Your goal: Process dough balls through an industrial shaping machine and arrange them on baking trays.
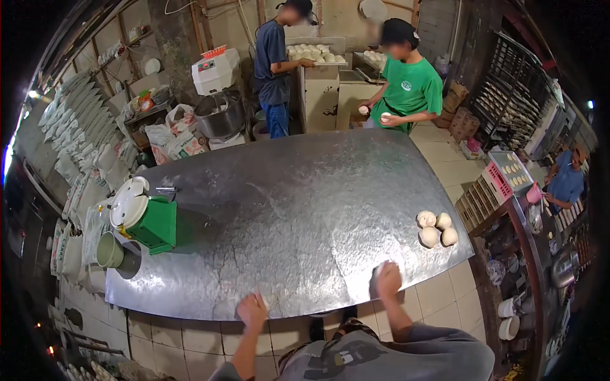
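Note:
At the near edge of the metal table (279, 209), my left hand (253, 309) is curled closed, its knuckles up. Whether anything lies inside its fingers is hidden. Farther right, my right hand (389, 280) is also closed, low over the shiny tabletop by the front edge. What it may hold is covered by the fingers. Beyond my right hand, several round pale dough balls (429, 237) sit in a tight cluster near the table's right edge.
A green scale (159, 225) with a round white dial stands at the table's left, beside a pale green bucket (110, 249). Across the table, a person in green (413, 89) holds dough pieces; another in dark blue (272, 63) handles a dough tray (316, 56).

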`<act>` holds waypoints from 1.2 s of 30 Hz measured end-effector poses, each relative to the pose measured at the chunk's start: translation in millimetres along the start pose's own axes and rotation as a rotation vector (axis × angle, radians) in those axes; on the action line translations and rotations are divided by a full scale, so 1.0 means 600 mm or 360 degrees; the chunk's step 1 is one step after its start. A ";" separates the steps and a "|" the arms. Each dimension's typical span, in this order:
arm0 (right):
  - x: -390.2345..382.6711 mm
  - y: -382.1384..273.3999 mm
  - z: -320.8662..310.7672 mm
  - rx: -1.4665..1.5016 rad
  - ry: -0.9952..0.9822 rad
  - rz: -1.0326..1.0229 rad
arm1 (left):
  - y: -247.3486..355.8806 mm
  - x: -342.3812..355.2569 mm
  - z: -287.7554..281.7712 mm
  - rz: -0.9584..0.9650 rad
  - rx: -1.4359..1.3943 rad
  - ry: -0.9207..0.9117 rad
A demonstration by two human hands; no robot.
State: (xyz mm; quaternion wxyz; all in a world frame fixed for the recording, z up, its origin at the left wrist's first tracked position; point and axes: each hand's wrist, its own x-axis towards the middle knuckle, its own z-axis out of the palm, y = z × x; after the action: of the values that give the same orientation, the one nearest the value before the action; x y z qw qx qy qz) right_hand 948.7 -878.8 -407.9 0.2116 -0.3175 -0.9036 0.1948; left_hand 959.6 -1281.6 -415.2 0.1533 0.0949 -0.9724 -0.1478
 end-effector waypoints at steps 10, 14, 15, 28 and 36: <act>0.039 -0.042 -0.085 0.0473 -0.0135 -0.0271 | 0.063 0.031 -0.090 -0.0198 -0.0461 -0.0337; 0.049 -0.006 -0.040 -0.0323 -0.0941 -0.0447 | 0.082 0.066 -0.034 -0.0011 0.0188 -0.0962; 0.051 0.000 -0.024 -0.0388 -0.0883 -0.0289 | 0.082 0.075 -0.016 -0.0125 0.0175 -0.0814; 0.112 -0.057 -0.015 0.0078 -0.0315 -0.0459 | 0.076 0.097 -0.006 -0.0111 -0.0043 -0.0486; 0.179 -0.123 0.106 -0.0031 0.0113 -0.1035 | 0.068 0.188 0.078 0.0557 0.0092 0.0377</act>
State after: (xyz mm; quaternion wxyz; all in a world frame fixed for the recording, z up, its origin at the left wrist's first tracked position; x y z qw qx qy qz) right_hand 804.3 -875.6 -397.4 0.2911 -0.0209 -0.9515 0.0971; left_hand 833.5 -1257.2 -414.5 0.2872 -0.0545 -0.9531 -0.0788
